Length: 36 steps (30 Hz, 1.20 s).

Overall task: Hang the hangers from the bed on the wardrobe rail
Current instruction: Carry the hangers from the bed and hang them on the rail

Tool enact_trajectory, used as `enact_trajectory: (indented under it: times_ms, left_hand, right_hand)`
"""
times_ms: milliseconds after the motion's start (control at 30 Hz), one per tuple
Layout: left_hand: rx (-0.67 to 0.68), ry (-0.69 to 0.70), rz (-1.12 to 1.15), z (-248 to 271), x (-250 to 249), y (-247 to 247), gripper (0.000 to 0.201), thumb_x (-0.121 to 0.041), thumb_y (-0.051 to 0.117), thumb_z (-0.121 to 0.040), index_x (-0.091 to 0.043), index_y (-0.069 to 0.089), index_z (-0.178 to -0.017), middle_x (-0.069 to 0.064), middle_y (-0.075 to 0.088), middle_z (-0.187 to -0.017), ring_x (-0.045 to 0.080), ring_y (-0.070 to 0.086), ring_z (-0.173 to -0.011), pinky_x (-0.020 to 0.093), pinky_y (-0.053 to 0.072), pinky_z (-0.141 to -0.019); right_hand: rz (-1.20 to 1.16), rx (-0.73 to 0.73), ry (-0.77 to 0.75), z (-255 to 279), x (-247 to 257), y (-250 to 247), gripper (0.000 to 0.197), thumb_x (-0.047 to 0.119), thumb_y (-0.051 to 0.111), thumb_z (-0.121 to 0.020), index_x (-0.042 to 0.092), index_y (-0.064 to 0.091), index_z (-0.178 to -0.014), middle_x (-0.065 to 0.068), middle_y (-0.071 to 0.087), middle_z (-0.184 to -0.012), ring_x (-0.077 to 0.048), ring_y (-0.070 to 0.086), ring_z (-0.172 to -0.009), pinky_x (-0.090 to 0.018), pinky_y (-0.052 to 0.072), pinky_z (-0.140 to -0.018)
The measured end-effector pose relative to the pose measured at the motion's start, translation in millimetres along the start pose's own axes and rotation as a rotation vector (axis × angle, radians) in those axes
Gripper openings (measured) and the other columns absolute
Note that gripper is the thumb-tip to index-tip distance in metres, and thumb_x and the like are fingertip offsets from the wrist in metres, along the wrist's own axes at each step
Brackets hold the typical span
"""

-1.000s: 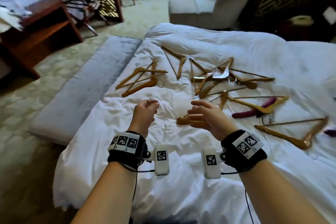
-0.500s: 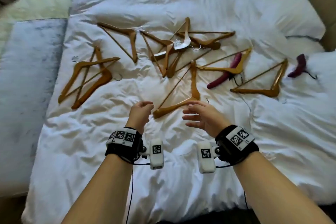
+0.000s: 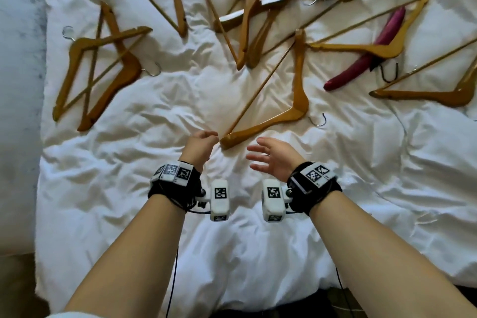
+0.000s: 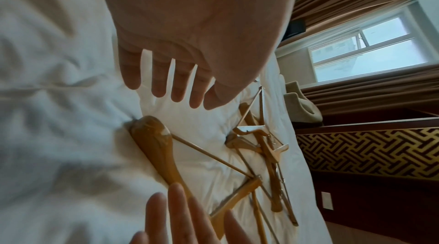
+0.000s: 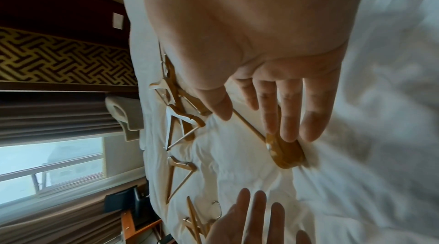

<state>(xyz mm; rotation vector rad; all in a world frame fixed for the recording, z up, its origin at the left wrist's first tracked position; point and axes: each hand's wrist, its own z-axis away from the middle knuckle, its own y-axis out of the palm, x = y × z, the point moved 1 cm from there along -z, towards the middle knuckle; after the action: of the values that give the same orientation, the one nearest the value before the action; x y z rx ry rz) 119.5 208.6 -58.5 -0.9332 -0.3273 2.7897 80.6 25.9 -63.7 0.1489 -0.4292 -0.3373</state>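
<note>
Several wooden hangers lie scattered on the white bed (image 3: pixel 144 188). The nearest hanger (image 3: pixel 296 111) points its lower end at my hands, with its metal hook (image 3: pixel 318 121) to the right. My left hand (image 3: pixel 200 143) hovers just left of that end, fingers loosely curled and holding nothing. To the right of the end is my right hand (image 3: pixel 265 156), fingers spread and empty. The same hanger end (image 4: pixel 152 135) shows below my left hand's fingers (image 4: pixel 178 86) in the left wrist view. In the right wrist view my right hand's fingertips (image 5: pixel 287 128) hang just over the hanger end (image 5: pixel 285 156). The wardrobe rail is out of sight.
Two crossed hangers (image 3: pixel 100 67) lie at the left, a tangled cluster (image 3: pixel 253 2) at the top and a purple padded hanger (image 3: pixel 371 51) at the right. A grey bench (image 3: pixel 18 85) runs along the bed's left side. A window (image 4: pixel 370 47) and curtains lie beyond.
The view has dropped closer over the bed. Both hands have come nearer the nearest hanger's end, and the right hand's fingers have spread. Neither hand has taken hold of anything.
</note>
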Motion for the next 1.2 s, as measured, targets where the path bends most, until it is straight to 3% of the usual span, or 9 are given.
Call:
enact_trajectory:
  times_ms: [133,267,434,667,801,868,968,1101,1201]
  left_hand:
    - [0.035,-0.038,-0.041,-27.8,10.3,11.8,0.03,-0.009,0.054,-0.094,-0.01,0.062,-0.123,-0.003,0.054,-0.081,0.004,0.044,-0.069,0.022,0.036,-0.06]
    - [0.08,-0.074,-0.065,-44.0,20.7,22.2,0.037,-0.008,0.053,-0.095,-0.011,0.058,-0.132,-0.004,0.059,-0.088,0.003,0.046,-0.071,0.022,0.036,-0.061]
    - [0.12,-0.035,-0.08,-49.5,28.6,23.8,0.047,-0.003,0.05,-0.095,-0.009,0.049,-0.142,0.009,0.057,-0.134,0.01,0.052,-0.104,0.024,0.04,-0.087]
    - [0.171,0.02,-0.132,-43.8,26.8,27.2,0.037,-0.003,0.049,-0.096,-0.006,0.059,-0.131,0.009,0.063,-0.114,0.005,0.053,-0.085,0.003,0.04,-0.056]
    - [0.182,0.044,-0.155,-31.6,27.3,30.8,0.029,-0.003,0.051,-0.093,-0.005,0.067,-0.118,0.002,0.062,-0.094,-0.001,0.051,-0.073,0.001,0.037,-0.051]
    - [0.206,0.047,-0.162,-20.4,26.8,33.2,0.026,-0.004,0.052,-0.092,-0.006,0.068,-0.113,0.0,0.063,-0.089,-0.002,0.052,-0.074,0.006,0.04,-0.056]
    - [0.265,0.04,-0.162,-3.5,26.9,40.1,0.021,-0.004,0.052,-0.09,-0.01,0.065,-0.105,0.001,0.066,-0.09,0.004,0.056,-0.079,0.016,0.04,-0.062]
    - [0.292,0.064,-0.122,19.0,27.5,46.4,0.02,-0.001,0.048,-0.091,-0.009,0.062,-0.102,0.015,0.068,-0.097,0.015,0.062,-0.082,0.005,0.042,-0.05]
    - [0.315,0.102,-0.129,37.2,26.3,49.0,0.022,-0.001,0.046,-0.092,-0.009,0.064,-0.1,0.012,0.068,-0.089,0.008,0.062,-0.07,0.004,0.041,-0.048]
  right_hand:
    - [-0.073,0.019,0.068,-43.1,-5.5,5.7,0.011,0.021,0.052,-0.1,0.012,0.057,-0.105,-0.009,0.061,-0.109,-0.028,0.065,-0.094,-0.045,0.054,-0.085]
    - [-0.138,0.007,0.108,-70.2,-7.4,7.6,0.022,0.021,0.055,-0.099,0.01,0.054,-0.118,-0.007,0.054,-0.117,-0.026,0.061,-0.101,-0.04,0.056,-0.072]
    - [-0.219,0.037,0.143,-88.7,-11.6,9.4,0.018,0.024,0.053,-0.1,0.011,0.056,-0.111,-0.005,0.057,-0.098,-0.023,0.057,-0.098,-0.041,0.054,-0.074]
    - [-0.224,0.032,0.142,-90.2,-19.2,3.7,0.02,0.028,0.051,-0.1,0.012,0.061,-0.095,-0.006,0.065,-0.101,-0.026,0.062,-0.105,-0.047,0.044,-0.107]
    - [-0.257,0.007,0.154,-84.0,-24.6,-2.0,0.024,0.032,0.059,-0.097,0.01,0.061,-0.088,-0.009,0.066,-0.095,-0.029,0.062,-0.104,-0.043,0.048,-0.102]
    - [-0.259,-0.013,0.145,-80.7,-26.6,-6.2,0.024,0.033,0.063,-0.095,0.01,0.059,-0.09,-0.011,0.066,-0.094,-0.029,0.065,-0.097,-0.04,0.05,-0.093]
    - [-0.253,-0.014,0.145,-73.3,-29.7,-13.1,0.022,0.027,0.063,-0.094,0.009,0.056,-0.083,-0.012,0.063,-0.09,-0.03,0.065,-0.096,-0.04,0.048,-0.099]
    - [-0.264,-0.008,0.137,-55.4,-34.1,-22.6,0.02,0.024,0.064,-0.094,0.011,0.055,-0.081,-0.011,0.063,-0.086,-0.027,0.066,-0.087,-0.038,0.051,-0.094]
    - [-0.351,0.001,0.14,-39.3,-37.6,-31.8,0.018,0.02,0.065,-0.092,0.008,0.054,-0.087,-0.014,0.063,-0.095,-0.031,0.065,-0.099,-0.043,0.048,-0.103]
